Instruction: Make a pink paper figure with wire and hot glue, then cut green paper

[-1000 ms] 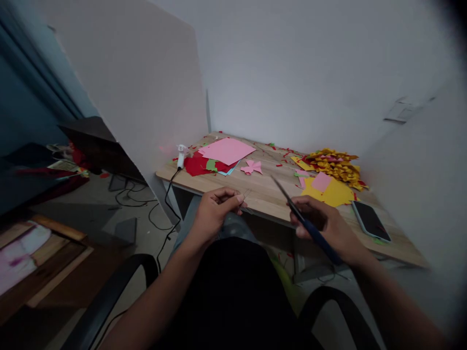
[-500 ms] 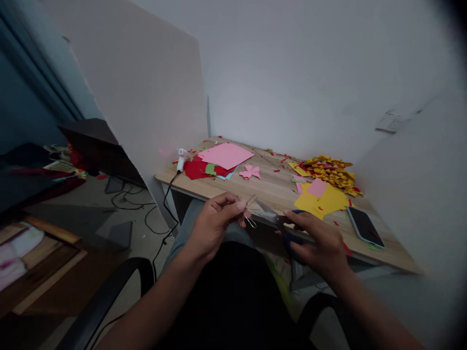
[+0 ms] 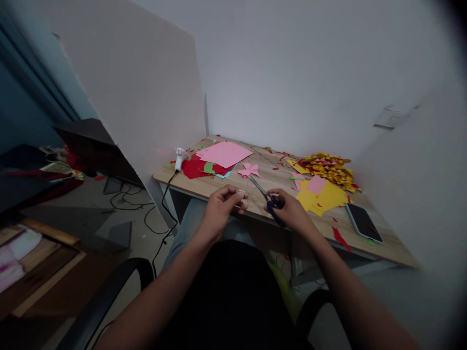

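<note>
My left hand point(image 3: 222, 209) pinches a thin, pale looped strand point(image 3: 247, 198), string or fine wire, above the desk's front edge; the exact kind is hard to make out. My right hand point(image 3: 292, 209) grips dark-handled scissors point(image 3: 269, 198) by the finger loops. Their blades point up and left, close beyond the strand. A pink paper cut-out with petal shapes point(image 3: 249, 169) lies on the desk just past the blade tips.
On the wooden desk point(image 3: 272, 177) lie pink sheets point(image 3: 226, 153), red paper point(image 3: 191, 169), yellow paper point(image 3: 330, 198), a folded yellow pile point(image 3: 328, 170) and a phone point(image 3: 363, 222). A white glue gun point(image 3: 179, 159) stands at the left, its cord hanging down. Chair armrests flank me.
My right hand has moved up and left with the scissors, and the blades now point up past the strand rather than toward my left hand. My left hand still pinches the strand.
</note>
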The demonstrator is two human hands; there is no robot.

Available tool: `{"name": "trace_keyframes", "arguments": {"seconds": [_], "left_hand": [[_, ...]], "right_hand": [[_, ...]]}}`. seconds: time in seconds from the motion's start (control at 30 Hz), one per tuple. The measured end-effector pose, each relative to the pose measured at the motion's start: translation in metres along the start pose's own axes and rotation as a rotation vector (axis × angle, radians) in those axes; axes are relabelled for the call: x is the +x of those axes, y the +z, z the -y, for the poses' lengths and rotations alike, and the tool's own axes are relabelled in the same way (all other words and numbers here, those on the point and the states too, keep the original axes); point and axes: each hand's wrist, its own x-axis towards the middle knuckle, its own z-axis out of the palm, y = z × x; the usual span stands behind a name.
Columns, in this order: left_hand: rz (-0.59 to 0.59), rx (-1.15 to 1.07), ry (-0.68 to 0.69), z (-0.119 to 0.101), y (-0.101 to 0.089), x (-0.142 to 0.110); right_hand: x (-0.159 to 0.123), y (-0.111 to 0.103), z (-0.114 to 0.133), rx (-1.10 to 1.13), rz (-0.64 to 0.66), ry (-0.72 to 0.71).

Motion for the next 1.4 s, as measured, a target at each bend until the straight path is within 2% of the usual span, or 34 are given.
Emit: {"name": "trace_keyframes", "arguments": {"seconds": [0.13, 0.23, 0.37, 0.5, 0.6, 0.7, 0.83, 0.9, 1.0, 1.1, 1.17, 1.27, 1.4], "left_hand": [[-0.053, 0.121, -0.049, 0.035, -0.013, 0.060], [-0.051, 0.186, -0.106, 0.055, -0.021, 0.108], [-0.021, 0.255, -0.127, 0.064, -0.026, 0.159], [0.065, 0.278, -0.161, 0.063, -0.022, 0.193], [0.117, 0.277, -0.168, 0.063, -0.019, 0.212], [0.157, 0.268, -0.133, 0.067, -0.015, 0.228], [0.222, 0.259, -0.086, 0.079, -0.014, 0.248], [0.295, 0.295, -0.068, 0.086, -0.015, 0.257], [0.356, 0.367, -0.064, 0.090, -0.015, 0.272], [0.371, 0.357, -0.202, 0.090, -0.012, 0.288], [0.422, 0.376, -0.299, 0.091, -0.010, 0.295], [0.494, 0.452, -0.347, 0.093, -0.011, 0.299], [0.408, 0.432, -0.373, 0.095, -0.016, 0.292]], "right_hand": [[0.072, 0.008, -0.042, -0.157, -0.017, 0.184], [0.114, 0.015, -0.068, -0.237, -0.002, 0.258], [0.150, 0.022, -0.090, -0.274, 0.038, 0.331], [0.166, 0.022, -0.100, -0.221, 0.059, 0.364], [0.171, 0.020, -0.095, -0.111, 0.033, 0.357], [0.178, 0.025, -0.074, 0.084, -0.018, 0.280], [0.194, 0.049, -0.038, 0.463, 0.058, 0.108], [0.202, 0.063, -0.027, 0.603, 0.073, 0.065], [0.209, 0.076, -0.027, 0.879, 0.006, 0.076], [0.211, 0.079, -0.035, 1.116, -0.069, 0.174], [0.210, 0.078, -0.040, 1.176, -0.066, 0.241], [0.208, 0.076, -0.044, 1.229, -0.049, 0.286], [0.206, 0.073, -0.044, 1.099, -0.050, 0.293]]}}
